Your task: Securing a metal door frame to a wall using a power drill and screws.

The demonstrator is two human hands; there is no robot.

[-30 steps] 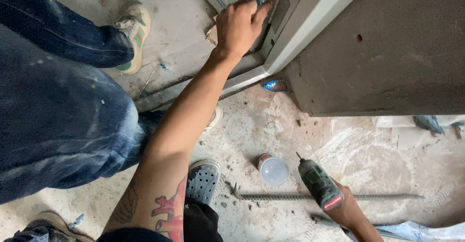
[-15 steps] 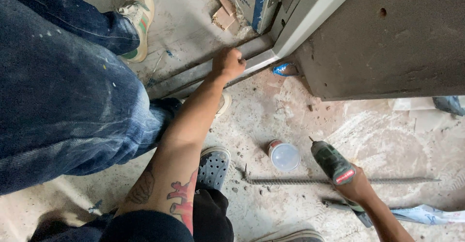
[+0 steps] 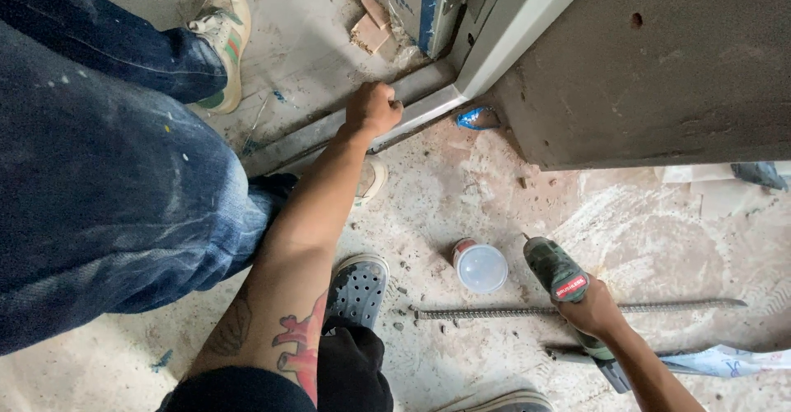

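Observation:
My left hand [image 3: 372, 109] is stretched forward, its fingers curled over the edge of a grey metal door sill [image 3: 313, 136] at the foot of a door frame [image 3: 527, 16]. My forearm bears a red tattoo. At the lower right, my right hand [image 3: 592, 309] grips a green power drill [image 3: 556, 270], which points up and to the left just above the dusty concrete floor. The drill's tip is close to a small can with a white plastic lid [image 3: 480, 266].
A ribbed steel rod [image 3: 676, 305] lies on the floor under my right hand. Another person in blue jeans [image 3: 107, 214] with a pale sneaker [image 3: 221, 45] stands at the left. Wooden blocks [image 3: 371, 29] lie past the sill, and a grey wall [image 3: 659, 66] fills the upper right. My grey clog [image 3: 358, 284] is below.
My left hand came down from the door frame to the sill and closed on its edge. My right hand still holds the drill near the can.

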